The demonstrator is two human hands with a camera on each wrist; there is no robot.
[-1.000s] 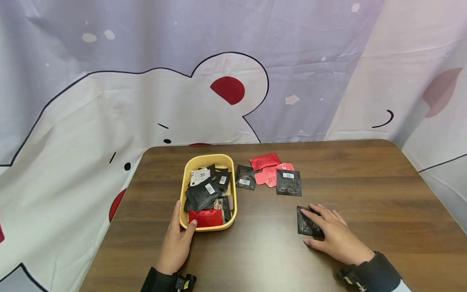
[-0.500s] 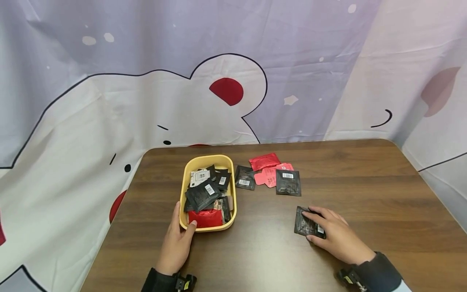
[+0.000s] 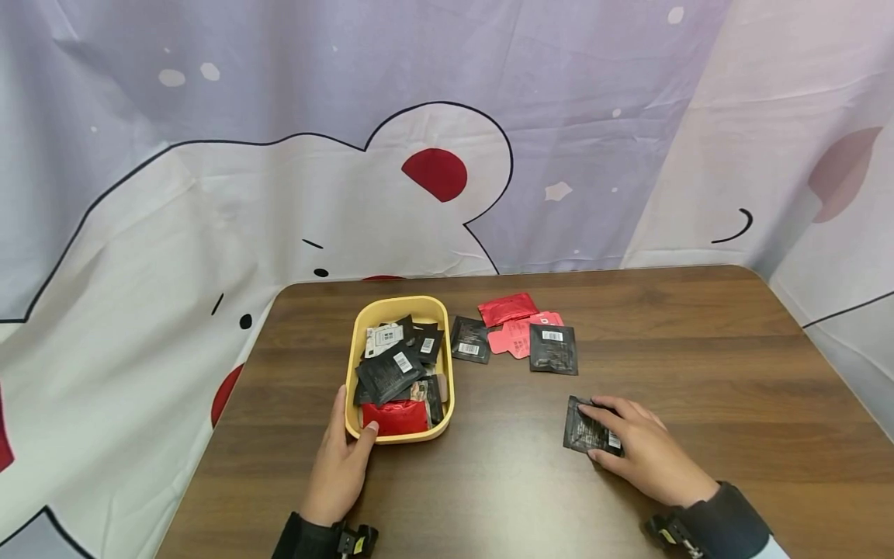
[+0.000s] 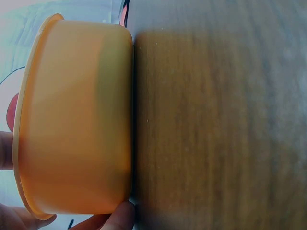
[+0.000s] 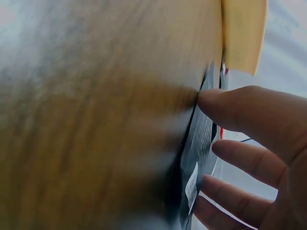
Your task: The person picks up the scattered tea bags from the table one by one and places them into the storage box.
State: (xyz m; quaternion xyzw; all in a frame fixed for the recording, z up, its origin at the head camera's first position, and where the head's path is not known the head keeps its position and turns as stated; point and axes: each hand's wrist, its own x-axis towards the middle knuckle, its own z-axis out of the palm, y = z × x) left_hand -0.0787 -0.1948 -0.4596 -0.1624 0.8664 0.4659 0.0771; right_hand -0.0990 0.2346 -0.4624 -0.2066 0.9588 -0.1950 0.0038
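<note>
My left hand (image 3: 335,473) holds the near-left corner of a yellow plastic basket (image 3: 450,388), thumb over its rim and fingers along the outer wall. In the left wrist view the basket's side (image 4: 76,120) stands on the wood. Inside lie several black sachets (image 3: 389,374), a white-labelled packet (image 3: 384,338) and a shiny red packet (image 3: 394,418). To the right, my right hand (image 3: 646,454) grips a black sachet (image 3: 583,427) low at the tabletop, thumb at its near edge and fingertips on its far part. The right wrist view shows this sachet (image 5: 199,129) edge-on, its white label facing the fingers.
Behind the hands on the brown wooden table (image 3: 503,497) lie two more black sachets (image 3: 469,339), a shiny red packet (image 3: 506,309) and pinkish-red packets (image 3: 515,337), partly overlapping. A printed curtain (image 3: 279,202) hangs along the table's back edge.
Since a second ago, the black sachet under my right hand has shifted slightly left and its barcode has come into sight; the thumb has moved in against it. My left hand and the basket stay put.
</note>
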